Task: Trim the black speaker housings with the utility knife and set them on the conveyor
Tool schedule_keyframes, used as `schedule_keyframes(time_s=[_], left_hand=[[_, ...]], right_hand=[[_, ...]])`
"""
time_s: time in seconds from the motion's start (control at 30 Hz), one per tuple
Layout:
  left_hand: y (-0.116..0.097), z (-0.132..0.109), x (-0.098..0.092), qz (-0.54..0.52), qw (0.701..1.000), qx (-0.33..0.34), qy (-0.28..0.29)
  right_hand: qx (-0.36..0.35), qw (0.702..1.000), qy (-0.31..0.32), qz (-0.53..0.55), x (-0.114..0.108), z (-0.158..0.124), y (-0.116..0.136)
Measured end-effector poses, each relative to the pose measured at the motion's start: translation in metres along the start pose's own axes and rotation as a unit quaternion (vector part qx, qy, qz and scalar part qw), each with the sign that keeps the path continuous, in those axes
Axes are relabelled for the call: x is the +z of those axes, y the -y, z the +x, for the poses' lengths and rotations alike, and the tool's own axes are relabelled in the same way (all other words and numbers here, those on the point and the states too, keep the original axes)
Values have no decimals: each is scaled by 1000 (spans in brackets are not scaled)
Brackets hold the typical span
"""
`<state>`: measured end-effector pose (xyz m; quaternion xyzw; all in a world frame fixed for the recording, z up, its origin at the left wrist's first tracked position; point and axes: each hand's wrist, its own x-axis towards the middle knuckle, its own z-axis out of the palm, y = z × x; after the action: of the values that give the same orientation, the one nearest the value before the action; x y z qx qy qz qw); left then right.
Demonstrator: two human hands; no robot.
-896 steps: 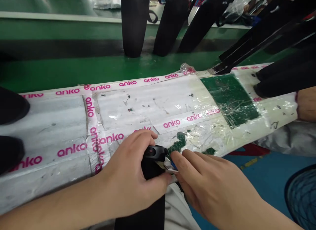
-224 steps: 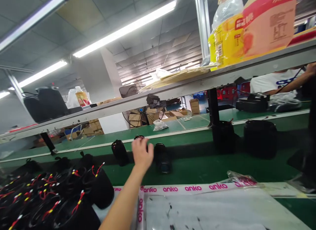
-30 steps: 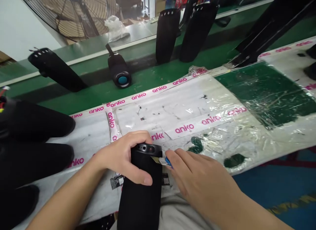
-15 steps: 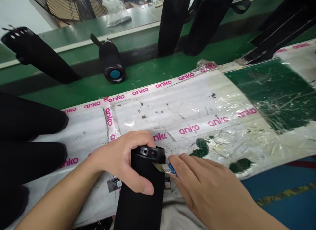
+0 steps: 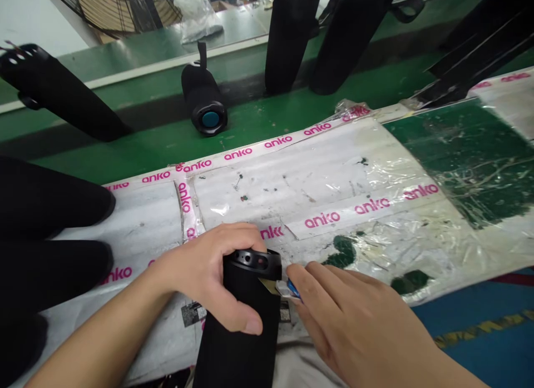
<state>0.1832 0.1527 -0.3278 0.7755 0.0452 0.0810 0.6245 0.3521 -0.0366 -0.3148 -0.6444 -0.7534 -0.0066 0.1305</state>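
My left hand (image 5: 217,279) is wrapped round the top of a black cylindrical speaker (image 5: 240,338), its thumb across the cloth side and its fingers over the ring-shaped end. The speaker leans up from my lap, and its end panel (image 5: 250,258) with small round holes faces up and away. In my right hand (image 5: 337,310), closed, is a utility knife (image 5: 292,289) with some blue on its handle. Its blade (image 5: 268,285) lies against the speaker just below the end ring. Most of the knife is hidden by my fingers.
A workbench (image 5: 267,177) covered in taped plastic sheet lies ahead. Black cylinders (image 5: 54,199) lie at the left. On the green conveyor surface (image 5: 246,113) are a small speaker (image 5: 204,102) with a blue end and several tall black ones (image 5: 292,40). A clear bag (image 5: 194,13) sits behind.
On the green surface, the small blue-ended speaker has shifted right and turned a little. The far-left one has slid slightly left. My hands, the speaker and the knife are nearly where they were.
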Motion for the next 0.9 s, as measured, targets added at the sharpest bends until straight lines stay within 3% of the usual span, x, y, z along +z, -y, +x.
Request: schedule_keyframes(time_s=[0.6,0.9], left_hand=[[-1,0,0,2,1000,-11,3],[2,-1,4,36,999,38,-13]], right_hand=[[4,1000,22,-5,-4,0,-1],[36,998,29,-39,-2,5,5]])
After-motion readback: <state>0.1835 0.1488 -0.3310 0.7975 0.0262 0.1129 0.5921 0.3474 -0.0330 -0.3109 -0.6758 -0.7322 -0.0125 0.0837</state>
